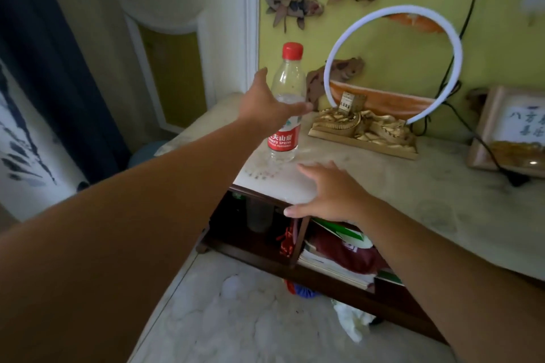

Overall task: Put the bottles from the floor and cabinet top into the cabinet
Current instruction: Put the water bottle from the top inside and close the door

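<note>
Hands: our left hand (265, 110) reaches to the water bottle (285, 103) at upper centre of the frame, thumb up and fingers spread around its middle. They are not yet closed on it, and we cannot tell whether they touch it. Our right hand (330, 196) lies flat and open, fingers splayed, on the front edge of the cabinet top (413, 200), holding nothing.

Bottle place: it stands on the cabinet top near its left end, just beside the gold ornament (364, 128) with the white ring (392, 63).

Bottle axis: long axis close to upright, red cap (292, 51) towards the top of the frame, base on the stone top, red label low on the body. It looks nearly empty.

Done so far: we see a pale, bottle-like shape (259, 216) inside the dark left compartment of the cabinet (250, 250); it is too dim to be sure.

Left to do: we judge this bottle has yet to be gripped, lifted and set inside.

Floor: on the floor (236, 318) before the cabinet we make out crumpled white stuff (352, 323) and something blue (303, 293), but no plain bottle.
</note>
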Motion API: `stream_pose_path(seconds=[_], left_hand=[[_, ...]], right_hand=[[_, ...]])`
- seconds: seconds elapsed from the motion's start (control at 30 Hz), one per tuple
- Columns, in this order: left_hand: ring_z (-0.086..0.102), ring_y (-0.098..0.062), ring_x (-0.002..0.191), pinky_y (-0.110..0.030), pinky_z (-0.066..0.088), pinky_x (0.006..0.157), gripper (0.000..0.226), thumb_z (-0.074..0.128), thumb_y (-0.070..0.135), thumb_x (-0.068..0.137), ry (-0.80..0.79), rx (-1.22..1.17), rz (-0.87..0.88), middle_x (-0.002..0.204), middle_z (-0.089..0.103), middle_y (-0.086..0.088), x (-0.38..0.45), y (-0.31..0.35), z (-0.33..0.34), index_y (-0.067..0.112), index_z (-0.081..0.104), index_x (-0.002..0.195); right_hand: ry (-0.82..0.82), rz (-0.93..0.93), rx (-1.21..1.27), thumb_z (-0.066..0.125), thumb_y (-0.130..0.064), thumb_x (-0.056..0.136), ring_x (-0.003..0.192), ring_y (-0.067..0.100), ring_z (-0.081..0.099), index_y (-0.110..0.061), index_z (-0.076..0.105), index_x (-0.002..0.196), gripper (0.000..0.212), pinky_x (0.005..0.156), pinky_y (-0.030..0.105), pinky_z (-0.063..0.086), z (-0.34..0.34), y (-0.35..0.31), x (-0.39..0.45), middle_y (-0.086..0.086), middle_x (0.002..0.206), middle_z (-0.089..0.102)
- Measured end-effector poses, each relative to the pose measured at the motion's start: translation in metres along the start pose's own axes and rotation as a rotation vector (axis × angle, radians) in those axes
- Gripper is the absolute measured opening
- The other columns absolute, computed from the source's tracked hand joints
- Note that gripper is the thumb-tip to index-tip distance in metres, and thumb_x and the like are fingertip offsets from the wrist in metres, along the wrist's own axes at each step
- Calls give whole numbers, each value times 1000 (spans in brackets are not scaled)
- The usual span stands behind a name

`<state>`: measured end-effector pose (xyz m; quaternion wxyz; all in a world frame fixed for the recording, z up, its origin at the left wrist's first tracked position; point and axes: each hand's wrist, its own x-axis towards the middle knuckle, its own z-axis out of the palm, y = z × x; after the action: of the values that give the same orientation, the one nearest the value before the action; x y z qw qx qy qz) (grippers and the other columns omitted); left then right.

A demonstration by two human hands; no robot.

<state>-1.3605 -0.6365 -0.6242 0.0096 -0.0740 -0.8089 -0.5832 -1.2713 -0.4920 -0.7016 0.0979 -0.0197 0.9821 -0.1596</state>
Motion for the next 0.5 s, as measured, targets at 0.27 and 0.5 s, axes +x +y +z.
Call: stream_pose_path(seconds=[0.27,0.5], left_hand=[[63,-25,94,-46,56,82,66,84,40,63,97,129,81,106,58,1,8,-16,14,23,49,116],[65,-22,88,-43,58,78,60,87,39,56,179,131,103,103,63,1,6,-14,6,25,55,104]], right_hand=[[228,-227,-460,56,-71,76,143,42,18,-25,0,153,106,118,50,21,36,33,10,18,159,12],[331,-278,-388,78,-60,57,123,33,38,-23,29,137,100,104,43,42,34,33,15,12,136,33]])
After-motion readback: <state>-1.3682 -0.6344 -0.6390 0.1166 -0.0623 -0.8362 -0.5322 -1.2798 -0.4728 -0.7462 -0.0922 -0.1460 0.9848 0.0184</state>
